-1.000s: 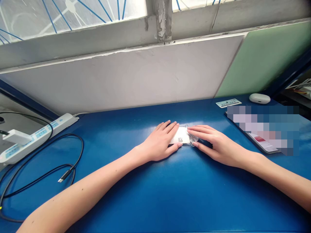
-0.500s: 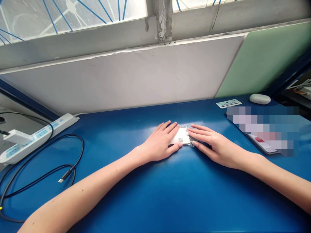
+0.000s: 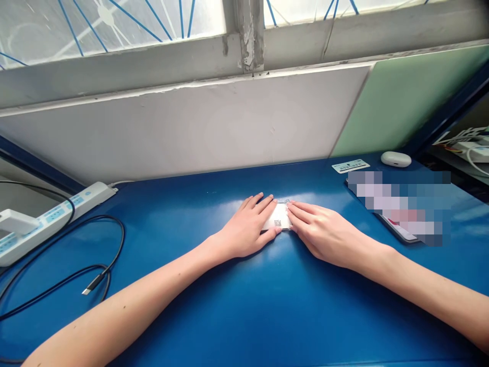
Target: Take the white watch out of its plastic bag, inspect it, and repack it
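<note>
A small white packet (image 3: 278, 219) in clear plastic, with a tiny printed code, lies flat on the blue table (image 3: 244, 306). My left hand (image 3: 248, 227) rests flat on its left part, fingers stretched out and together. My right hand (image 3: 321, 232) lies flat on its right end, fingers stretched out and covering the clear plastic flap. Only a narrow strip of the packet shows between the two hands.
A white power strip (image 3: 49, 219) with a plug sits at the left edge, and a black USB cable (image 3: 91, 283) loops beside it. At the right lie a blurred flat device (image 3: 401, 206), a white label (image 3: 350, 165) and a white earbud case (image 3: 396, 159). A wall panel rises behind.
My right hand has slid left over the packet's plastic end, closing the gap to my left hand. The view has shifted slightly right.
</note>
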Tool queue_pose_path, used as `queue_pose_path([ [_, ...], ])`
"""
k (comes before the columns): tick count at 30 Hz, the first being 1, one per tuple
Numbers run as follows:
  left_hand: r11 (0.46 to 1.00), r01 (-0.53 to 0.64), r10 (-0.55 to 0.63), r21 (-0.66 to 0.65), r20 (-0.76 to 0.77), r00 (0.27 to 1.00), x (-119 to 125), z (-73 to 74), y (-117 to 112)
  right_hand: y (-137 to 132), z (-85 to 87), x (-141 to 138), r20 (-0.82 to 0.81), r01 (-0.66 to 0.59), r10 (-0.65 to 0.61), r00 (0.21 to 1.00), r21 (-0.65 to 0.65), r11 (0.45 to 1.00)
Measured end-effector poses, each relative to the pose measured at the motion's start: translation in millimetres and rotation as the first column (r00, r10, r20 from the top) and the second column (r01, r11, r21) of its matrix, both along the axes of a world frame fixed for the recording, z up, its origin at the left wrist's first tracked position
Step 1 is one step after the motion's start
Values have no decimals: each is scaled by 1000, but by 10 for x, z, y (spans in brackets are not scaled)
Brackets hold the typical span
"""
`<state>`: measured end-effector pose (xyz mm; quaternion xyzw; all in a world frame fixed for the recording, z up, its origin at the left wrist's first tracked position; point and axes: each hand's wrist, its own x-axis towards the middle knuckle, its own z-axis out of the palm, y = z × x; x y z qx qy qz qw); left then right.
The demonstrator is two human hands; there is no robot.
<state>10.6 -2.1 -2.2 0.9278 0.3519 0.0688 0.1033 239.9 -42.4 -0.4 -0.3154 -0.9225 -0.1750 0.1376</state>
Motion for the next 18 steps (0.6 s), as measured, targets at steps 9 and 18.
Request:
queue_pose_path([
  [9, 995, -96, 97, -33, 56, 994, 11, -32, -1, 40, -49, 47, -214, 2, -29, 976, -123, 992],
  [18, 994, -81, 87, -69, 87, 992, -6, 39, -18, 336, -6, 168, -289, -38, -53, 956, -298, 954],
])
